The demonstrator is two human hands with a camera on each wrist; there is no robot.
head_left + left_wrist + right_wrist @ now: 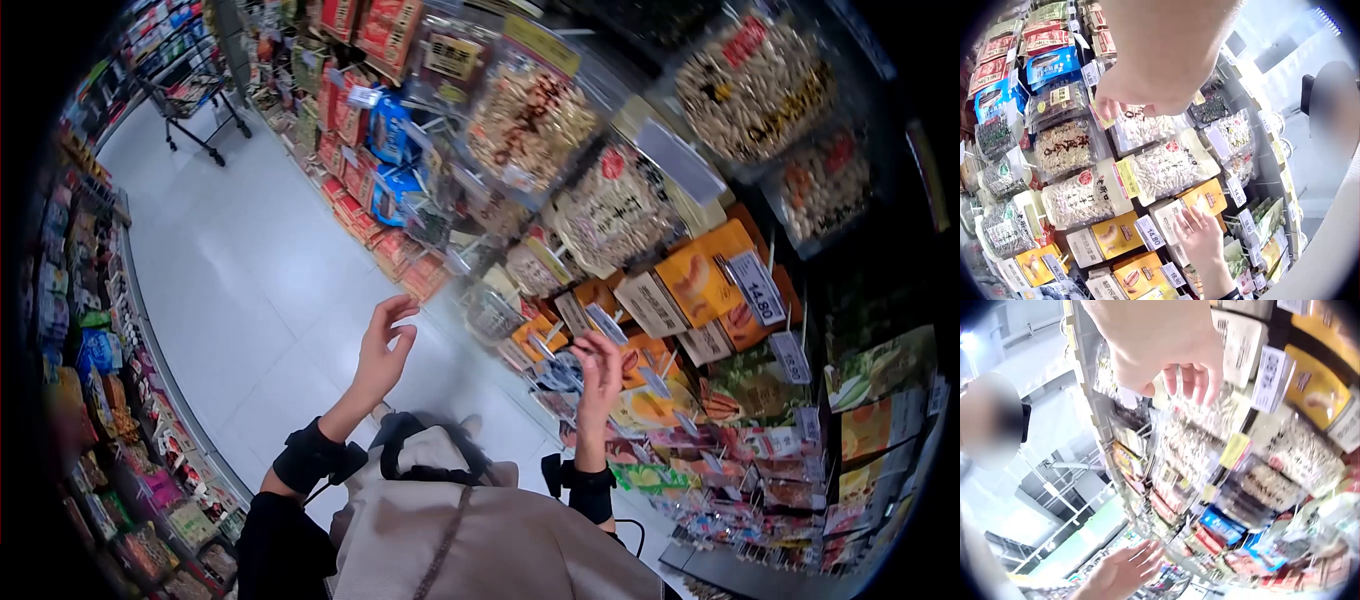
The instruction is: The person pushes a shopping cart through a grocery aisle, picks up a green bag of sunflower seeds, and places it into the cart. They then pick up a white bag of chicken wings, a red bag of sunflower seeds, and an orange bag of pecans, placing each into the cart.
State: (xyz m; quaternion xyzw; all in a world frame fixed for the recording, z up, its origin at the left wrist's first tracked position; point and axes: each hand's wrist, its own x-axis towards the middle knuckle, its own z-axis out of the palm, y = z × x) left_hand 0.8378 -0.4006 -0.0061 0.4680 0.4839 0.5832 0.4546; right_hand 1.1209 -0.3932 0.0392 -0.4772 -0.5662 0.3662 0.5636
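In the head view my left hand is raised over the aisle floor with its fingers loosely bent and nothing in them. My right hand is held up before the shelf on the right, fingers relaxed and holding nothing. Behind it hang orange-and-white packs of nuts, also seen around the right hand in the left wrist view. Clear bags of pale seeds hang above these packs. In the left wrist view a seed bag hangs just below the left hand.
A 14.80 price tag juts from the hanging rack. Blue packs and red packs hang farther along. A black shopping cart stands up the aisle on the pale tiled floor. Another stocked shelf lines the left side.
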